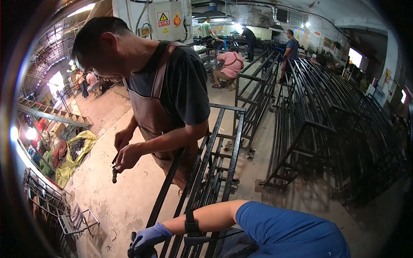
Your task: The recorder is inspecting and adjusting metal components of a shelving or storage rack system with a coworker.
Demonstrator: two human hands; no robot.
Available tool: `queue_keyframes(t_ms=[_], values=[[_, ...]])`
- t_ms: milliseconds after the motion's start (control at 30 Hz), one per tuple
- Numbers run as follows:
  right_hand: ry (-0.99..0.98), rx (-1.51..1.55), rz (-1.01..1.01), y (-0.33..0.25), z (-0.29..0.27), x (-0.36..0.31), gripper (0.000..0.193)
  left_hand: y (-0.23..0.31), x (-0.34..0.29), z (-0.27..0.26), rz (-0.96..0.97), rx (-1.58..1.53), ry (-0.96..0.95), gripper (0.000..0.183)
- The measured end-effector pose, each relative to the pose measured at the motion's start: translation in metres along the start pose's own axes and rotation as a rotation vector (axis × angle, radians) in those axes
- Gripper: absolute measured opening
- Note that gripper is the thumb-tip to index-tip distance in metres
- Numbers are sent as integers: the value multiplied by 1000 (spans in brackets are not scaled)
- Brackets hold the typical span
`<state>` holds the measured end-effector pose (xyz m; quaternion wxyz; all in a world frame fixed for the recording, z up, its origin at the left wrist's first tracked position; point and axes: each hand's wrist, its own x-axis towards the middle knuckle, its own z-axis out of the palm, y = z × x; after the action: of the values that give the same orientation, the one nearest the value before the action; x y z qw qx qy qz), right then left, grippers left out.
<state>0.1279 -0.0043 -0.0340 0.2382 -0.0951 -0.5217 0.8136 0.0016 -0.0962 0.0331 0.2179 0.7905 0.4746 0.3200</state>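
My right hand (149, 239), in a pale blue glove, reaches left across the lower edge from a blue sleeve. Its fingers are curled around a dark object (134, 236), mostly hidden, whose kind I cannot make out. Below my forearm runs a long black metal frame (234, 150) of square tubes with crossbars. My left hand does not show. Across the frame, a person (165, 94) in a brown apron stands bent forward, both bare hands (127, 150) around a small dark tool (114, 174).
More black tube frames (309, 129) stand stacked to the right. Several people work farther back, one in pink (231, 64) seated low. At left lie a yellow-green sack (77, 155) and metal racks (77, 221). A ladder-like frame (53, 114) stretches behind them.
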Motion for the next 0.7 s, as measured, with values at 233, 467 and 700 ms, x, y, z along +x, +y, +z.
queue_keyframes(t_ms=[233, 467, 700], values=[[29, 59, 13, -7, 5, -5, 33, -12, -4, -1, -47, 37, -50, 47], [57, -24, 71, -14, 10, -7, 37, -6, -4, -2, -91, -45, -38, 48], [55, -68, 50, -23, 15, -15, 38, -17, -8, 3, -115, 30, -5, 43]])
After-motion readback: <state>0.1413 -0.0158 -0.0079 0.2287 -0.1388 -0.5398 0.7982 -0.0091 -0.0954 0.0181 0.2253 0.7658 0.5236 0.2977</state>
